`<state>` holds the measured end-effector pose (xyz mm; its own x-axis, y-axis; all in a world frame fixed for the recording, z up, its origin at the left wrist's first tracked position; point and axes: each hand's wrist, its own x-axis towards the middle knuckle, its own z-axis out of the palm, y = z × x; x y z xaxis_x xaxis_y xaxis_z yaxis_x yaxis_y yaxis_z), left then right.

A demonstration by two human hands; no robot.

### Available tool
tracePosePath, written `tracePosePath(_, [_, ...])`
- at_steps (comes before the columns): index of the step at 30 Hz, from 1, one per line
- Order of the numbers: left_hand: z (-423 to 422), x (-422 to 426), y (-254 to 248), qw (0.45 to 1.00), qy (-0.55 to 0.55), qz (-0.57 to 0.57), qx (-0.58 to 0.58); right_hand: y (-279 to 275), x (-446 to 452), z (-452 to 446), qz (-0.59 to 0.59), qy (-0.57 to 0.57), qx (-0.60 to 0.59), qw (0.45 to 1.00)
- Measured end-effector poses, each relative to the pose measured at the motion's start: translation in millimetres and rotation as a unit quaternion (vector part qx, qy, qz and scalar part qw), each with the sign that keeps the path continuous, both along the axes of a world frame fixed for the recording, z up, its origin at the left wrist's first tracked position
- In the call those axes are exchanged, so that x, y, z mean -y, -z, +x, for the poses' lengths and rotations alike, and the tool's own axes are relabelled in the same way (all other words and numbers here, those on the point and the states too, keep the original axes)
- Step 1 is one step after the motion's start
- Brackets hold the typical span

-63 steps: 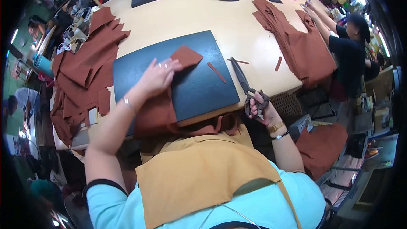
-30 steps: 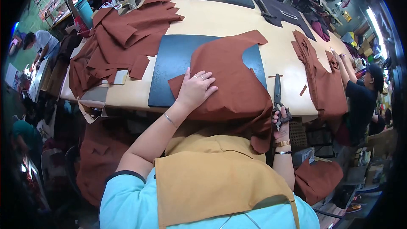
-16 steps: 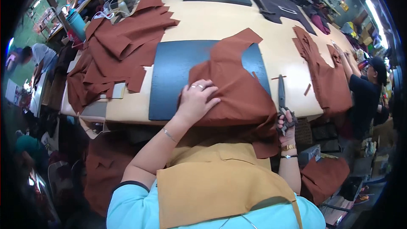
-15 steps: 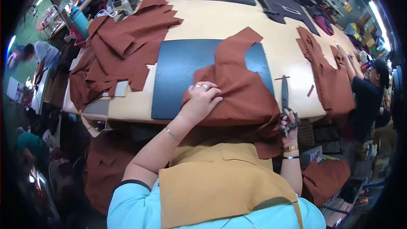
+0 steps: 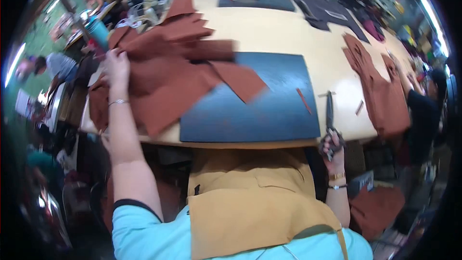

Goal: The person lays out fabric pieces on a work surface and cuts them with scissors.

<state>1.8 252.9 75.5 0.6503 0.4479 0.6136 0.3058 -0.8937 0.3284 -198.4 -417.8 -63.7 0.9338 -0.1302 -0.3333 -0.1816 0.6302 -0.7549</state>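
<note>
Left hand (image 5: 117,70), left of frame, pinches rust-brown cloth (image 5: 166,82). Right hand (image 5: 335,162) grips dark metal shears (image 5: 330,108), blades pointing away, likely to spare the cloth.

Clock taken from mid-board. Board (image 5: 250,115): dark blue, flat, smooth, with a soft sheen. Desk (image 5: 260,29): pale and smooth, glossy glare at 3 o'clock. Rust-brown cloth (image 5: 163,72), 10 o'clock: matt, creased; some of it blurred. Cloth stack (image 5: 387,101), 3 o'clock: same matt look. Shears (image 5: 329,110), 4 o'clock: dark metal blades, dull. Apron (image 5: 250,212), 6 o'clock: tan, matt cloth. Gold-coloured band (image 5: 337,176), 4 to 5 o'clock: shiny, metallic.
</note>
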Motion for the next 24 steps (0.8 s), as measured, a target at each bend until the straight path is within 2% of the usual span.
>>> tracePosePath(1, [5.6,-24.3,7.8,0.999,-0.029,0.024,0.005,-30.3,-19.0,-1.0,-0.141,0.022,-0.024,0.989])
tracePosePath(2, [11.1,-38.0,18.5,0.997,0.031,0.041,0.054,-34.7,-23.5,-6.4,-0.189,-0.001,0.028,0.982])
tracePosePath(3, [-1.0,1.3,11.7,0.997,-0.006,0.066,0.029,-37.0,-30.3,-7.3,-0.155,0.001,0.058,0.986])
tracePosePath(4, [-8.9,42.0,6.0,0.997,0.014,0.069,-0.013,-50.7,-40.2,-9.4,-0.171,-0.027,0.069,0.982])
tracePosePath(6, [-7.9,108.8,25.9,0.988,0.134,0.078,-0.026,-57.1,-52.7,-9.5,-0.155,-0.063,0.077,0.983])
tracePosePath(7, [-17.1,157.9,15.9,0.972,0.19,0.055,-0.125,-73.6,-62.0,-11.2,-0.156,-0.086,0.03,0.984])
tracePosePath(10, [-23.7,253.4,41.4,0.912,0.357,0.048,-0.199,-78.2,-63.2,-14.5,-0.071,-0.211,-0.041,0.974])
tracePosePath(13, [-20.5,314.3,53.2,0.876,0.423,0.015,-0.232,-60.2,-55.3,-25.6,-0.094,-0.167,-0.066,0.979])
tracePosePath(16, [-15.8,335.8,71.4,0.862,0.448,0.006,-0.238,-62.7,-52.5,-28.9,-0.074,0.003,-0.057,0.996])
tracePosePath(18, [-17.4,337.8,84.3,0.858,0.455,0.027,-0.237,-65.9,-45.3,-23.2,-0.133,0.013,-0.061,0.989])
tracePosePath(20, [-18.5,335.1,82.4,0.845,0.478,-0.021,-0.236,-71.3,-30.1,-10.3,-0.192,0.022,-0.065,0.979])
tracePosePath(22, [-17.5,328.9,82.1,0.833,0.496,-0.047,-0.239,-70.3,-12.5,9.4,-0.22,-0.054,-0.055,0.973])
tracePosePath(24, [-18.9,329.4,80.0,0.831,0.498,-0.052,-0.244,-64.4,2.4,29.7,-0.248,-0.133,-0.104,0.954])
